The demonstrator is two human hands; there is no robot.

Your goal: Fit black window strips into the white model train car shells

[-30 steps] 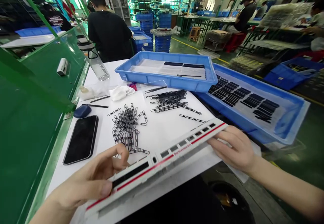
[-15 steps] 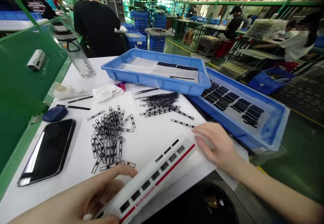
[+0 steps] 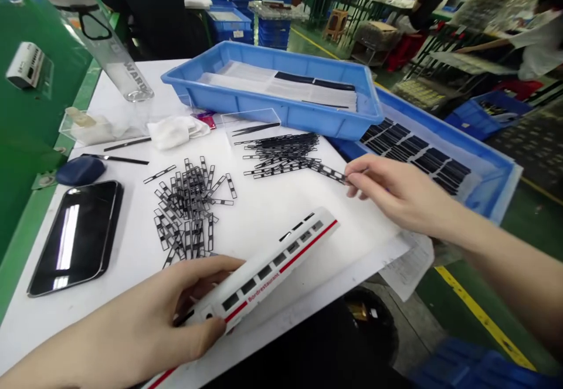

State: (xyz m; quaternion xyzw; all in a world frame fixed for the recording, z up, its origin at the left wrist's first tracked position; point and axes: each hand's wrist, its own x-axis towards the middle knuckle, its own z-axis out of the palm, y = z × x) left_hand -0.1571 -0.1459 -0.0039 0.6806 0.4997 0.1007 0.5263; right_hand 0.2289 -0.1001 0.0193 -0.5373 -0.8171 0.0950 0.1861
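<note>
My left hand grips the near end of a long white model train car shell with a red stripe and a row of window cut-outs, held low over the white table. My right hand has its fingertips pinched on a black window strip lying at the edge of the right-hand pile of long black strips. A second pile of shorter black frame pieces lies in the middle of the table, left of the shell.
Two blue trays stand behind and to the right: one with white sheets, one with rows of black strips. A black phone, a dark blue case, a white cloth, tweezers and a clear bottle lie at left. People work beyond.
My right hand let go of the shell's far end and reached forward to the black strips. The shell turned, its window side now facing up, held by the left hand alone.
</note>
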